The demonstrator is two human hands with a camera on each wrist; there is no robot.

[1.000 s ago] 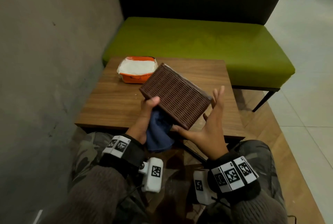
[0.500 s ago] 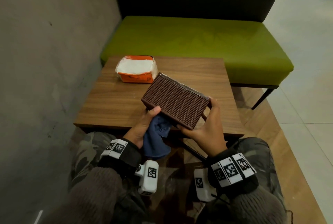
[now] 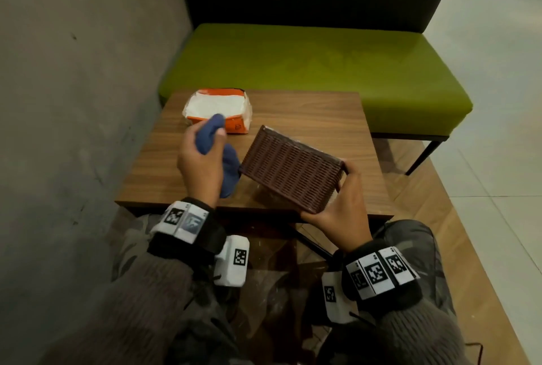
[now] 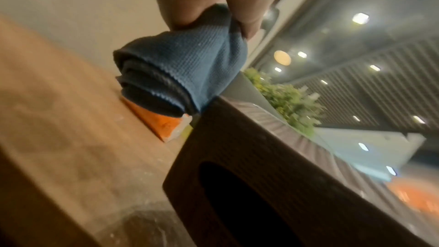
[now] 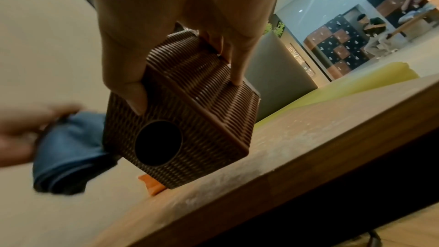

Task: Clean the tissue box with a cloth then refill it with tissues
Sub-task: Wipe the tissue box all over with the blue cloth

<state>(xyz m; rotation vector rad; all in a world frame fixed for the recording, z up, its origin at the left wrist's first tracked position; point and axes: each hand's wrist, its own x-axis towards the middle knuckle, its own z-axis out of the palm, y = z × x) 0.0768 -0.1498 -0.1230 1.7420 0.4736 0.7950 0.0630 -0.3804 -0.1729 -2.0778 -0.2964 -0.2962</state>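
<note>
The right hand [image 3: 341,212] grips the near right end of the brown woven tissue box [image 3: 290,169]. In the right wrist view the thumb [image 5: 133,97] lies on the face that carries the round dispensing opening, and the fingers [image 5: 237,67] are curled over the adjoining ribbed side, so the box is clamped between them. The box is held tilted above the wooden worktop [image 3: 308,112], with its closed woven face turned up toward the head camera and the opening face turned down and toward the person. Whether its low corner touches the worktop cannot be determined.

The left hand [image 3: 199,162] is raised just to the left of the box, with fingers and thumb curled round a bunched blue cloth [image 3: 218,153]. Part of the cloth protrudes past the fingertips and part hangs below the palm, close beside the left end of the box. Contact between cloth and box cannot be confirmed in any view.

Beyond the left hand, an opened orange pack of white tissues [image 3: 218,110] lies flat on the worktop, apart from both hands. Beyond the worktop stands a green upholstered seat [image 3: 322,71], and a grey wall [image 3: 82,100] runs along the left-hand side.
</note>
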